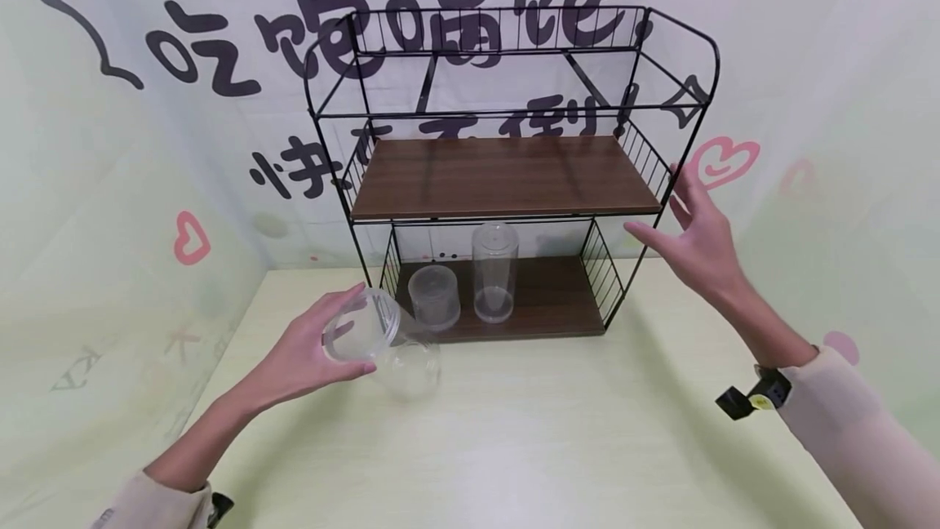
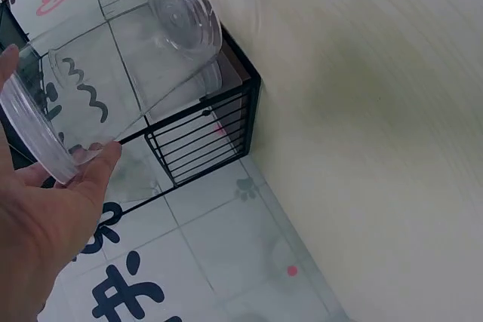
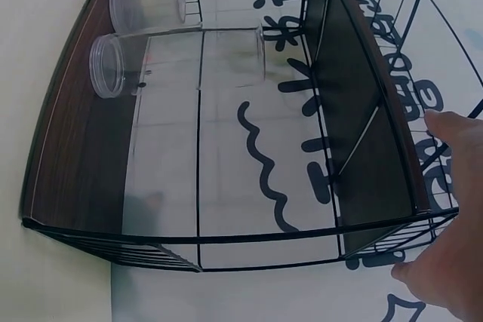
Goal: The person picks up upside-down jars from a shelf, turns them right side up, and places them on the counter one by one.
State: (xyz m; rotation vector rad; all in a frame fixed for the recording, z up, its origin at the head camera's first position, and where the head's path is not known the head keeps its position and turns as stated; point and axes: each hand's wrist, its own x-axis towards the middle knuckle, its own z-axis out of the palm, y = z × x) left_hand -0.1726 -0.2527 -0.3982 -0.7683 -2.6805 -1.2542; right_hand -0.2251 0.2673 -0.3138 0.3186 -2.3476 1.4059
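A pale yellow-green desk [image 1: 558, 431] runs back to a wall covered by a light printed backdrop [image 1: 147, 145] with large dark characters and pink hearts. At the desk's far edge, about the middle, stands a black wire rack [image 1: 514, 178] with two brown wooden shelves. On the lower shelf [image 1: 551, 292], toward its left end, stand two clear plastic containers upside down: a short tub [image 1: 434, 296] and, just beside it on the right, a tall cup [image 1: 494, 272].

The left hand [image 1: 308, 353] is over the desk just in front of the rack's lower left corner. Its grip is closed round a clear plastic cup [image 1: 382, 345], thumb and fingers curled on the wide rim, with the cup tipped on its side so the base points away from the hand; in the left wrist view the base [image 2: 179, 9] points at the rack's corner. Whether the cup touches the desk I cannot tell.

The right hand [image 1: 698, 239] is raised just beside the right end of the rack, level with the upper shelf [image 1: 507, 174], its fingers spread and nearly straight, holding nothing, well apart from the cup.
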